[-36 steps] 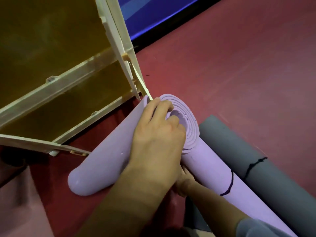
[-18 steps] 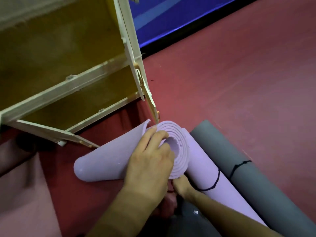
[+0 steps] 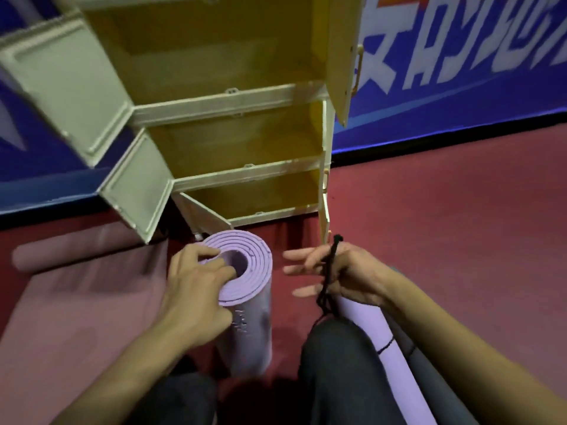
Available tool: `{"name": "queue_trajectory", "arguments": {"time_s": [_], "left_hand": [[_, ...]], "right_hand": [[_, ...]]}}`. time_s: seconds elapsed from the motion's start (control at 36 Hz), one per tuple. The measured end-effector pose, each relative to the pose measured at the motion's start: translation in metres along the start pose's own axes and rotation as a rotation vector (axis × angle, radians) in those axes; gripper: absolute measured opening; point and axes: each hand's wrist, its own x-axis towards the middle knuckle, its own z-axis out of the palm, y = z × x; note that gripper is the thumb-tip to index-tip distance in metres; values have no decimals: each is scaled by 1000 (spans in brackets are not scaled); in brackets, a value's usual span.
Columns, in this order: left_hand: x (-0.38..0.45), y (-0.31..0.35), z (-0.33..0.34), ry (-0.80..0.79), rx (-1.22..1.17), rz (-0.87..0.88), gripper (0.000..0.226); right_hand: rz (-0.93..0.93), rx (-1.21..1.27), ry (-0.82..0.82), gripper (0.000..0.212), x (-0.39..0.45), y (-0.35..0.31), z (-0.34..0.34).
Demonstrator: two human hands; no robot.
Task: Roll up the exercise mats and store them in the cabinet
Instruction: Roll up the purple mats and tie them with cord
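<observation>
Head view: left hand (image 3: 196,283) grips one upright purple mat (image 3: 248,302); right hand (image 3: 340,273), fingers spread, dangles one black cord (image 3: 328,274); three-shelved cabinet (image 3: 233,96) at upper centre.

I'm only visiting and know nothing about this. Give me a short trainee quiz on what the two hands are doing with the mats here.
1. True or false: the purple rolled mat in the left hand stands on its end.
2. What does the right hand hold?
A. a black cord
B. a cabinet door
C. a grey mat
3. Fill in: the cabinet doors are ____.

Key
1. True. Its spiral end faces up, with the left hand's fingers curled over the rim into the hollow core.
2. A. The black cord hangs across the palm; the fingers are spread.
3. Open. No mat shows on the visible shelves.
</observation>
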Motion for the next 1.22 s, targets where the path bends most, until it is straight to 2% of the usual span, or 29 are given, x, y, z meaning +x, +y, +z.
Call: {"name": "queue_trajectory", "arguments": {"time_s": [0.06, 0.11, 0.14, 0.19, 0.22, 0.28, 0.39, 0.47, 0.56, 0.61, 0.67, 0.72, 0.83, 0.94, 1.03, 1.08, 1.14, 1.22], "left_hand": [[-24, 4, -8, -12, -50, -53, 32], [-46, 8, -11, -84, -94, -111, 35], [-57, 11, -11, -136, -132, -128, 39], [-78, 20, -11, -184, -257, -134, 43], [-87, 24, -12, -182, -308, -125, 45], [-99, 29, -16, -151, -362, -117, 49], [-110, 26, -35, -146, -358, -111, 33], [-113, 23, -48, -111, -272, -40, 40], [-119, 21, -60, -102, -278, 0, 50], [-122, 21, -64, -113, -303, -13, 48], [-127, 25, -63, -88, -422, -103, 46], [-131, 36, -58, 9, -490, -187, 43], [-136, 70, -40, 188, -452, -248, 68], [-139, 92, -9, 454, -405, -322, 38], [-144, 96, 0, 610, -358, -326, 14], [-148, 93, -5, 643, -397, -334, 11], [-156, 84, -11, 667, -491, -408, 10], [-175, 59, -8, 696, -819, -698, 13]], "right_hand": [[-89, -264, -77, 41, -13, -2, 39], [-217, -714, -99, 27, -22, 4, 71], [-275, -999, -101, 37, -22, 11, 80], [-332, -1528, -140, 72, -18, 31, 91], [-329, -1692, -160, 85, -15, 43, 93], [-330, -1820, -139, 96, -12, 68, 94], [-525, -1826, -144, 75, -8, 86, 100], [-697, -1836, -136, 69, -9, 80, 109], [-835, -1766, -85, 66, -12, 84, 112], [-876, -1756, -50, 59, -11, 99, 108], [-866, -1744, 16, 56, -10, 114, 100], [-824, -1714, 86, 52, -8, 118, 93], [-759, -1686, 137, 43, 0, 110, 93], [-751, -1650, 65, 28, -2, 118, 99], [-812, -1636, 82, 21, -7, 121, 103], [-795, -1659, 87, 29, -10, 122, 105], [-743, -1698, 93, 46, -13, 119, 104], [-715, -1724, 86, 55, -17, 113, 104]]}}
